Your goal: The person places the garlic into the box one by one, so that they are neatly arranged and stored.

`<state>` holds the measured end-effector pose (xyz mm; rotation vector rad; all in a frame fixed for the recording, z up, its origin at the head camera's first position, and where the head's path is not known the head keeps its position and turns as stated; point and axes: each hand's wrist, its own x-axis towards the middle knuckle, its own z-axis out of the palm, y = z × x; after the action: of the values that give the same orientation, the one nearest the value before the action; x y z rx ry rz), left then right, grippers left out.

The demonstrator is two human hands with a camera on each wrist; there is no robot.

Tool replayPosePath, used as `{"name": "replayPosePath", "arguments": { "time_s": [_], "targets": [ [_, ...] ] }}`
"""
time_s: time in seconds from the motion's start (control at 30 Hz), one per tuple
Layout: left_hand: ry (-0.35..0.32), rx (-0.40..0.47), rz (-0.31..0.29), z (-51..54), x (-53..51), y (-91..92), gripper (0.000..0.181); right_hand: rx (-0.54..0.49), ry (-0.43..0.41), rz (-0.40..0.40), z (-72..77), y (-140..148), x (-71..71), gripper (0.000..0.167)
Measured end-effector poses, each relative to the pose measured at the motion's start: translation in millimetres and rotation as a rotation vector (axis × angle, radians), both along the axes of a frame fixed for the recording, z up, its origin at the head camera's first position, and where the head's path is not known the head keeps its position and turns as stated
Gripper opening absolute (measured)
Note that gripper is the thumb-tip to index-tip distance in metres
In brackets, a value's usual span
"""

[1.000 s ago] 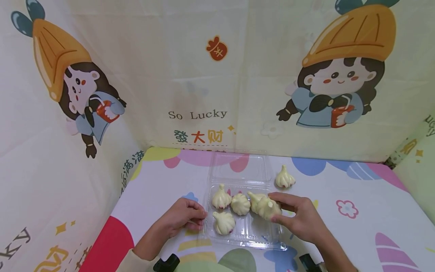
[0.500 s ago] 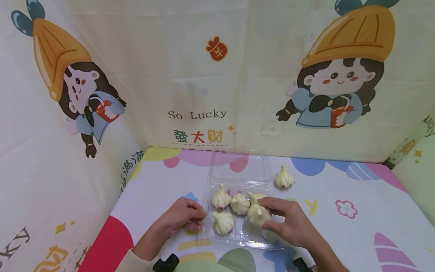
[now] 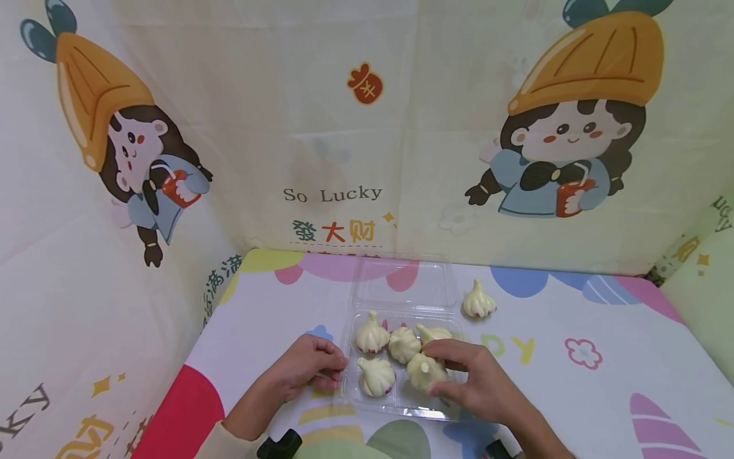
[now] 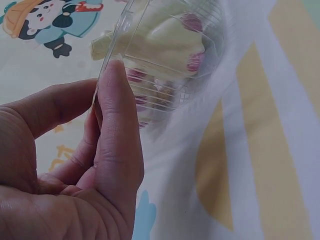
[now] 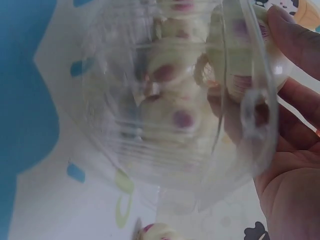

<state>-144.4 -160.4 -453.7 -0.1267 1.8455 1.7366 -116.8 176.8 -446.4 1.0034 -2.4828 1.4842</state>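
Note:
A clear plastic clamshell box [image 3: 408, 408] lies with its lid [image 3: 404, 285] folded back. Inside it sit several garlic bulbs: one at the back left [image 3: 372, 334], one at the front left [image 3: 376, 377], one in the middle [image 3: 404, 345] and one at the back right [image 3: 434, 333], partly hidden. My right hand [image 3: 478, 381] grips another garlic bulb [image 3: 426, 372] between thumb and fingers at the box's front right. My left hand [image 3: 308, 370] pinches the box's left rim, thumb on one side and fingers on the other, as the left wrist view shows [image 4: 112, 125].
One loose garlic bulb [image 3: 478, 300] stands on the patterned tabletop [image 3: 539, 389], behind and right of the box. A printed cloth [image 3: 424, 127] rises along the table's back and left side.
My right hand has moved left and toward me with its garlic bulb, uncovering more of the bulb at the back right. The left hand stays at the box's rim.

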Motion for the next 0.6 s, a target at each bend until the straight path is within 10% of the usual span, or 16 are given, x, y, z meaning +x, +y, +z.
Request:
{"name": "replayPosePath", "arguments": {
  "time_s": [0.6],
  "targets": [
    [-0.001,0.007,-0.002,-3.9,-1.0,-1.2,0.011,0.053,-0.023,0.036,-8.3,-12.4,0.2,0.044]
  ]
}}
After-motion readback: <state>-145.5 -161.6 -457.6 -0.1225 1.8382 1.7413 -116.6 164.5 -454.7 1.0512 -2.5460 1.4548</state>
